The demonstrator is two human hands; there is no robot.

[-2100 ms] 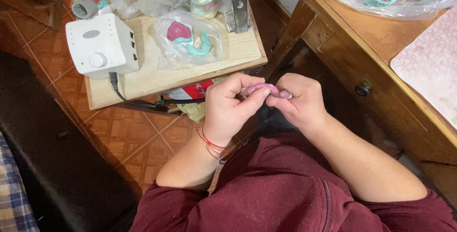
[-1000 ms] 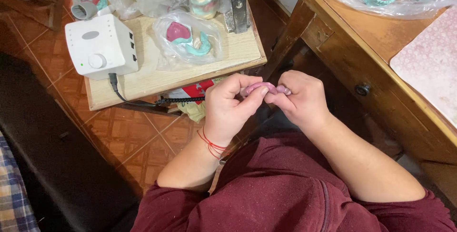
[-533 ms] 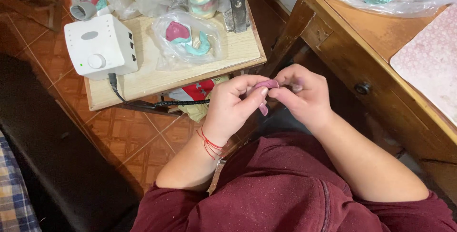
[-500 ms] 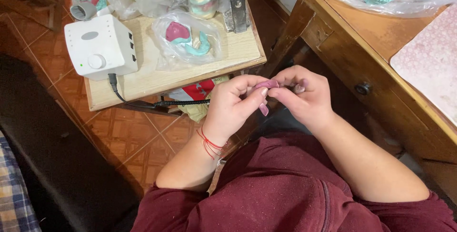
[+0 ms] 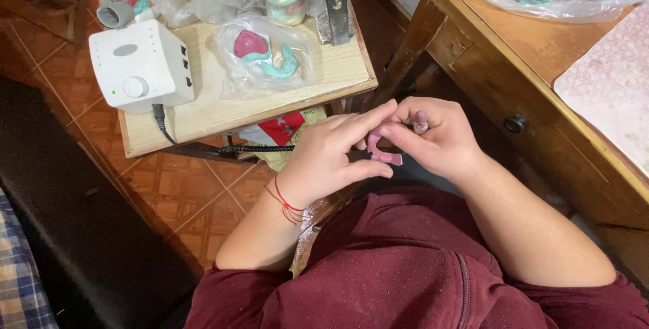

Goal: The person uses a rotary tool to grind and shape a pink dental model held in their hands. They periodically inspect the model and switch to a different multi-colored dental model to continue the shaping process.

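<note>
Low wooden stand (image 5: 338, 65) w/ white box (image 5: 140, 65) over tiled floor (image 5: 182, 194); wooden desk (image 5: 541, 65) at right. Left hand (image 5: 331, 157) & right hand (image 5: 433, 136) both pinch a small pink piece (image 5: 384, 157), fingers closed on it.

Terracotta tiled floor (image 5: 182, 190), low wooden stand (image 5: 203, 109), wooden desk (image 5: 541, 79), dark bench (image 5: 74, 241).
</note>
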